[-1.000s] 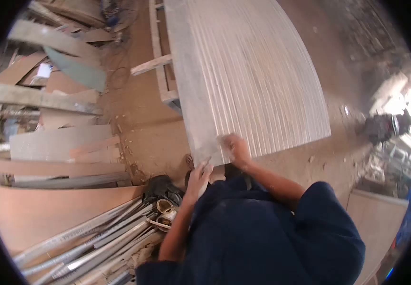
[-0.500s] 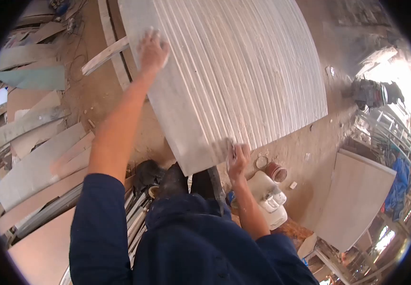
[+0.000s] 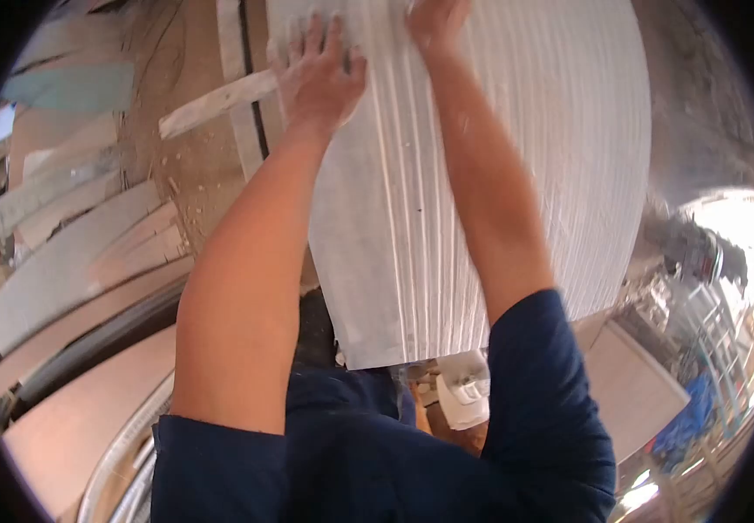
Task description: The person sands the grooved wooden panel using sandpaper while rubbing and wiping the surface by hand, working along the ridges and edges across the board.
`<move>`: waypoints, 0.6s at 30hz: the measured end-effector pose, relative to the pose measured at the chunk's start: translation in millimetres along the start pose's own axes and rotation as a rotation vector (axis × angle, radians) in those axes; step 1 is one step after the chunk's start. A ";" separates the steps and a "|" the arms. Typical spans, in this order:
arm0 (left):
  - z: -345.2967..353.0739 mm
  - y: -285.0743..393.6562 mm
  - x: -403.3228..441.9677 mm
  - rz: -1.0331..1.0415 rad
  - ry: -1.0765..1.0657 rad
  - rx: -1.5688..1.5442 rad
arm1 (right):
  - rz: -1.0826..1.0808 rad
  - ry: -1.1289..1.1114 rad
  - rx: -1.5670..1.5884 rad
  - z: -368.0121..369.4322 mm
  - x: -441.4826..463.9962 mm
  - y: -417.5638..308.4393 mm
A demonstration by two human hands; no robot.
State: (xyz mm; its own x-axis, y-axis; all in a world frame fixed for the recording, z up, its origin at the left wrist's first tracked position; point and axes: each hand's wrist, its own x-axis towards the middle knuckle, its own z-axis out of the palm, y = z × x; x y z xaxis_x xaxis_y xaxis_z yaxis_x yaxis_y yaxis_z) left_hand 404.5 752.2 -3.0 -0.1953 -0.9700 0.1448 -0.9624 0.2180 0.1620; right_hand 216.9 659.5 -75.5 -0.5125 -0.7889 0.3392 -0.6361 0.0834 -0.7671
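Observation:
A large pale panel [image 3: 360, 261] with many long parallel grooves lies below me, its smoother plain border on the left. My left hand [image 3: 320, 78] rests flat on that border with its fingers spread, white dust on the fingertips. Farther right, at the upper edge of the view, my right hand [image 3: 438, 24] is closed over the grooved part. Whatever it holds, if anything, is hidden, and its far side is partly cut off. A dusty wooden strip [image 3: 216, 105] sticks out from the panel's left side.
Flat offcut boards [image 3: 72, 261] are piled on the left. A white plastic container [image 3: 462, 401] stands by the panel's near edge. To the right are a pale board [image 3: 630, 383], a blue sheet [image 3: 686, 414] and metal frames [image 3: 721, 336].
My right hand has moved from the panel's near edge far forward along the grooves. My left hand stays on the border, fingers now spread more. The view has shifted.

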 end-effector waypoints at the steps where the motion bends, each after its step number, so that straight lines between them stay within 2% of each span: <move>1: -1.3 0.5 -1.6 0.009 -0.028 0.026 | -0.047 0.013 -0.003 16.2 24.1 2.4; 3: -1.5 -5.2 -0.7 0.011 -0.025 0.013 | -0.091 0.021 -0.001 23.8 29.5 -8.2; 5: -7.5 0.0 0.1 0.024 -0.029 -0.099 | -0.195 0.046 -0.302 -11.9 -11.8 -4.8; 6: -6.0 3.3 0.6 0.039 -0.040 -0.121 | -0.272 0.067 -0.261 -47.6 -53.4 -12.1; 7: -4.7 2.1 -0.2 0.039 -0.033 -0.061 | -0.186 -0.004 -0.171 -97.0 -100.2 -38.6; 8: -4.5 0.9 -0.5 0.039 -0.021 -0.001 | 0.076 -0.020 0.020 -134.6 -152.8 -44.2; 9: -6.4 1.4 -2.0 0.057 -0.027 -0.025 | -0.028 -0.072 -0.230 -176.7 -212.0 -40.7; 10: -7.8 0.8 -4.4 0.069 -0.006 -0.019 | -0.238 0.034 -0.128 -218.3 -273.2 -38.9; 11: -8.6 2.4 -4.9 0.077 0.020 -0.013 | -0.219 0.003 -0.237 -263.1 -332.3 -49.2; 13: -9.5 6.5 -7.1 0.071 0.021 -0.042 | 0.209 -0.204 -0.344 -346.2 -431.1 -76.8; 15: -11.3 7.0 -8.1 0.065 0.020 -0.054 | 0.400 -0.132 -0.409 -382.6 -478.2 -101.4; 16: -11.0 6.1 -8.5 0.068 0.033 -0.043 | 0.412 -0.128 -0.418 -380.6 -484.5 -99.3; 17: -11.1 6.8 -7.9 0.072 0.051 -0.030 | 0.314 -0.046 -0.340 -374.2 -485.5 -89.2; 18: -10.9 8.2 -6.3 0.083 0.050 -0.031 | 0.304 -0.049 -0.327 -356.4 -457.3 -90.2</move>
State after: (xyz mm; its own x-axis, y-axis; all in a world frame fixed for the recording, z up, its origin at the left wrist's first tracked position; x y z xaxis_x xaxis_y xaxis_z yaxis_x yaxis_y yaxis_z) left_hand 399.9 761.3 8.0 -0.2641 -0.9420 0.2071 -0.9367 0.3017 0.1778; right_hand 303.1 1229.8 32.6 -0.6811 -0.7263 0.0924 -0.6137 0.4975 -0.6130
